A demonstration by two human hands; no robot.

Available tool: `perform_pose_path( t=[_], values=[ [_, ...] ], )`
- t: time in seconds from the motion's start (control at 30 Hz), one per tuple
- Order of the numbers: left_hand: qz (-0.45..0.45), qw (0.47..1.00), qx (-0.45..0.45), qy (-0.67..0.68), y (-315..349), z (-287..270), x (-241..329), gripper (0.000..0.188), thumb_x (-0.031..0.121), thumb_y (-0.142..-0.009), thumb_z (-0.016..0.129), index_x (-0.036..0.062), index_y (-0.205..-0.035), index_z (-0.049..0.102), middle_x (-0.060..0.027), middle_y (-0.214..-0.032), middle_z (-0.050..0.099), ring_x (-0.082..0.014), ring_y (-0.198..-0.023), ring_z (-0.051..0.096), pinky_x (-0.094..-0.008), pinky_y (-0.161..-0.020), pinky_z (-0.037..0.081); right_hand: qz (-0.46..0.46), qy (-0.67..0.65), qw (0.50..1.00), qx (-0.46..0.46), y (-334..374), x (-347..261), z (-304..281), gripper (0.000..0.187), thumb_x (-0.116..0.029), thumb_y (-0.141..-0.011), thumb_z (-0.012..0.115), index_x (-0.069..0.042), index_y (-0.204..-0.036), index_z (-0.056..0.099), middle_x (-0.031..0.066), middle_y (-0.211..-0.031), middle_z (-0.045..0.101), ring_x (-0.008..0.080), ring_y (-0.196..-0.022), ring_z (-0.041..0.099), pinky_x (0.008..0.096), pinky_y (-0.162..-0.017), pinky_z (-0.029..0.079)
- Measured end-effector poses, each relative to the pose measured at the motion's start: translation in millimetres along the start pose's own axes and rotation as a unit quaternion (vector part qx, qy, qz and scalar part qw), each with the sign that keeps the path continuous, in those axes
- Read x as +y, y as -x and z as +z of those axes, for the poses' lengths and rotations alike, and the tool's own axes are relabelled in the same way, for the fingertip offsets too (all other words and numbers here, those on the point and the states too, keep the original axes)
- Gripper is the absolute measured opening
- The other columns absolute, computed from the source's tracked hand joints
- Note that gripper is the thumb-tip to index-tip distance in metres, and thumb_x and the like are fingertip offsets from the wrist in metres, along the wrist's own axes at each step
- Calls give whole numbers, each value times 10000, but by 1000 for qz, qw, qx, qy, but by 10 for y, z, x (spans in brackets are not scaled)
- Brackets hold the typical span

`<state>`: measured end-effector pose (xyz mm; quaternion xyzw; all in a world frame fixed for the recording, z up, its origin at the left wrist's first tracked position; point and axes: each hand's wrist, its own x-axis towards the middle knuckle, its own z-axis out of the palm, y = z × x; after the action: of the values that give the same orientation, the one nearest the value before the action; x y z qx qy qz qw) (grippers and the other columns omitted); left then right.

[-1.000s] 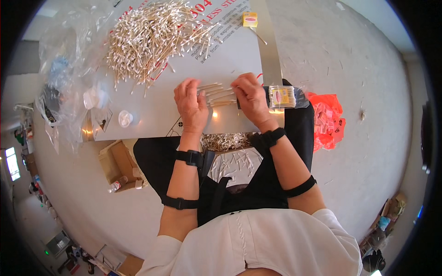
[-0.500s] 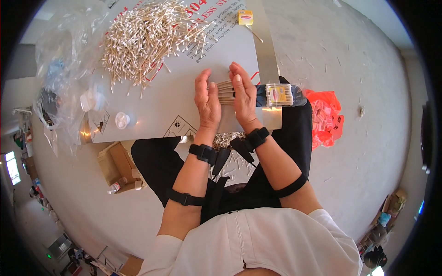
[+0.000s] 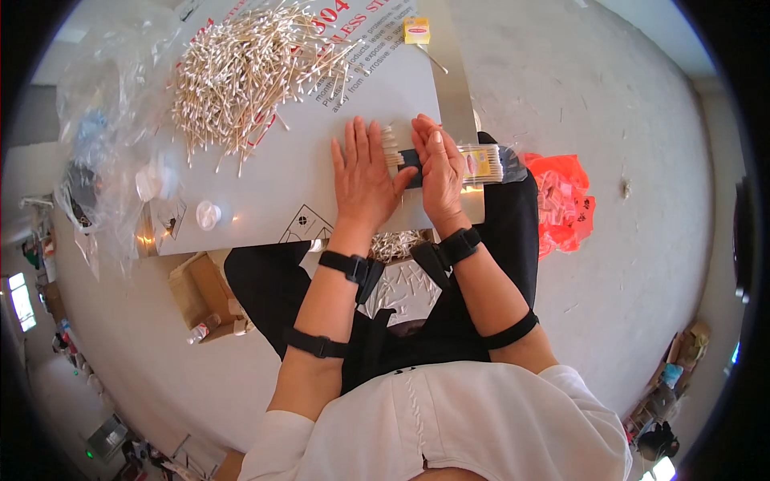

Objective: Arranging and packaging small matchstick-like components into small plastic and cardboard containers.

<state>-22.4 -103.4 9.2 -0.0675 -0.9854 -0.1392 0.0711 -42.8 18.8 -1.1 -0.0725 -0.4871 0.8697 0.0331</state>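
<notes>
My left hand (image 3: 365,176) is flat on the metal sheet, its fingers stretched out and its thumb reaching toward a dark strip of packaging (image 3: 411,159). Just beyond that thumb, a small bundle of cotton swabs (image 3: 391,144) shows its white tips. My right hand (image 3: 441,172) curls over the dark packaging beside the bundle; the part under its palm is hidden. To its right lies a clear packet of cotton swabs (image 3: 493,164) with a yellow label, reaching past the sheet's edge over my right thigh. Whether the strip and this packet are one piece, I cannot tell.
A big heap of loose cotton swabs (image 3: 241,80) covers the far left of the metal sheet (image 3: 313,172). Clear plastic bags (image 3: 112,128) hang at the left. A small yellow box (image 3: 417,30), a white cap (image 3: 208,215), a red bag (image 3: 561,200) and a cardboard box (image 3: 208,293) are around.
My left hand has turned from cupping the swabs' side to lying flat, palm down. The swab bundle now shows shorter, nearer the right hand. My right hand has shifted slightly right.
</notes>
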Motion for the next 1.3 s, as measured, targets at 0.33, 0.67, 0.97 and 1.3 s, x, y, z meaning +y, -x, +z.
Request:
perform_pose_path(
  t=[0.33,0.67,0.97,1.3],
  values=[
    [-20,958,128,255,255,-29,-65,622,320,-991,516,-19,-1474,320,-218,-1529,320,-368,-1434,283,-473,-1177,211,-58,89,994,3,242,73,70,384,-212,-1051,452,35,-1341,503,121,-1402,503,186,-1283,474,312,-1099,364],
    [-121,814,122,555,47,40,-30,441,310,-1053,413,-33,-1309,520,-151,-1307,559,-237,-1191,540,-391,-1066,401,-82,125,989,24,125,180,199,436,-248,-1061,425,59,-1365,482,157,-1382,512,222,-1305,473,350,-1123,365],
    [-130,769,187,597,-12,69,-21,389,289,-1051,427,-11,-1274,537,-121,-1230,584,-221,-1125,567,-365,-1021,435,-11,120,990,-75,-112,-2,96,472,-306,-1055,441,69,-1335,503,159,-1329,554,226,-1257,523,347,-1080,413],
    [-155,933,174,273,-576,10,-442,256,180,-885,667,14,-1069,603,-106,-980,606,-257,-929,588,-383,-849,482,-86,230,969,0,53,58,31,331,-198,-1020,515,31,-1257,544,176,-1132,630,232,-1039,622,340,-895,492]
  ],
)
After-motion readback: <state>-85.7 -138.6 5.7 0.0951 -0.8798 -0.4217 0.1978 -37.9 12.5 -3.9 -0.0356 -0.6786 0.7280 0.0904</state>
